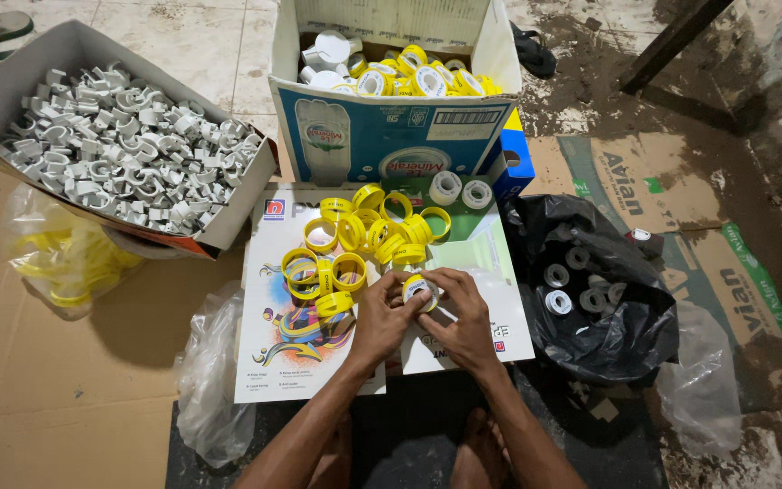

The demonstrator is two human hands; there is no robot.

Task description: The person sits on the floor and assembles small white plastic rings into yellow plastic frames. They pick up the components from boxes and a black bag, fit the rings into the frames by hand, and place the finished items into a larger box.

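Two bare hands meet over a flat printed cardboard sheet (463, 249) on the floor: the left hand (380, 319) and the right hand (465, 319) both pinch one small round roll of white tape with a yellow ring cap (420, 290), fingertips closed around its rim from either side, so neither hand is free. Just above them lies a loose heap of yellow plastic rings (355, 244), some touching one another, and two bare white tape rolls (460, 190) sit near the sheet's far edge. Beyond stands a blue-and-white cardboard box (382, 131) holding finished yellow-capped rolls, to the left an open carton of grey plastic spool pieces (119, 149), and to the right a black plastic bag (590, 290) with grey-white rolls inside. As I judge it, the grip is shallow and fingertip-only, so a slip could drop the roll among the rings, and a wrist swept sideways could scatter that heap off the sheet; uneven pressing might also seat the cap crooked.
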